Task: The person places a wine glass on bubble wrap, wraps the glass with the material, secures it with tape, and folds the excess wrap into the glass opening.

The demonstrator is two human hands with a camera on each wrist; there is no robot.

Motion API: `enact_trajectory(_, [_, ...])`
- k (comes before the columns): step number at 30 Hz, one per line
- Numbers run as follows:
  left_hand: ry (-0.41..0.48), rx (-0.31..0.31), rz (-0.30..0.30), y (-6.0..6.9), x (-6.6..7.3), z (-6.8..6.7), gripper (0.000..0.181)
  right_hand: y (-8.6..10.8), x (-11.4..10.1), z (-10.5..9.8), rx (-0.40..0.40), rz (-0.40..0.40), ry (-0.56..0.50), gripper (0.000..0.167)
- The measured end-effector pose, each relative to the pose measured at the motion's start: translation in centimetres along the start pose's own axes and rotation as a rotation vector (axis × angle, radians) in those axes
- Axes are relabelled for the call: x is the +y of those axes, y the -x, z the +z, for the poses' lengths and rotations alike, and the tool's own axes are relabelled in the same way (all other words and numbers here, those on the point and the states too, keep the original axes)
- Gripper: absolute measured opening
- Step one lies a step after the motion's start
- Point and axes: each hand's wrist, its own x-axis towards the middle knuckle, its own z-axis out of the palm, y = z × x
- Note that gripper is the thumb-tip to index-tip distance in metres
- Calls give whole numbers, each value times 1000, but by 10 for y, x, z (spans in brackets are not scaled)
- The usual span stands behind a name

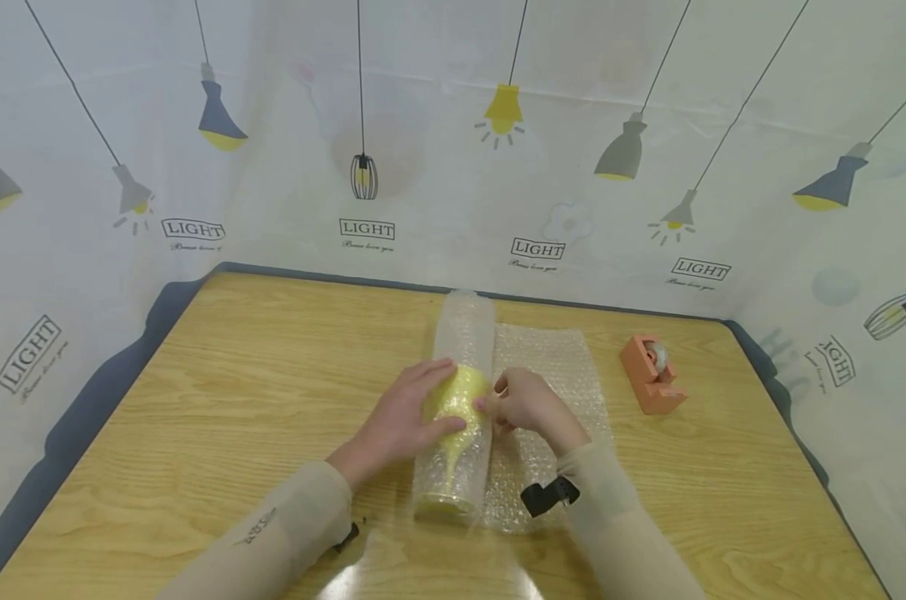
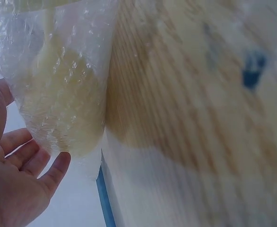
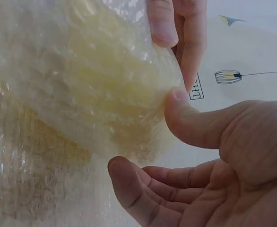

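Note:
A yellow stemmed glass lies inside a roll of clear bubble wrap, its foot toward the near table edge. My left hand rests over the roll's left side, thumb and fingers extended and spread across the plastic. On the other side, my right hand touches the roll with its thumb. The right wrist view shows that thumb against the wrap, with the fingers loosely bent and apart from it. A flat length of bubble wrap extends under my right forearm.
An orange tape dispenser with a roll of tape stands on the wooden table, to the right of the wrap. A pale curtain printed with lamps hangs behind the table and along both sides.

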Motion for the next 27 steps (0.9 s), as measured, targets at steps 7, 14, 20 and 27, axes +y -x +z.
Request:
enact_trajectory(7, [-23,4,9,-3,4,3,79,2,-1,1,18,-16,-5,49])
enact_trajectory(14, [-52,-8,15,-5,9,4,81,3,3,0,-1,-51,-38,46])
enact_trajectory(20, [-69,-12,40,-6,10,7,80,5,8,0,-26,-92,-62,44])
enact_trajectory(27, [-67,-8,46,-9,10,9,82,5,13,-4,-105,-112,-217,41])
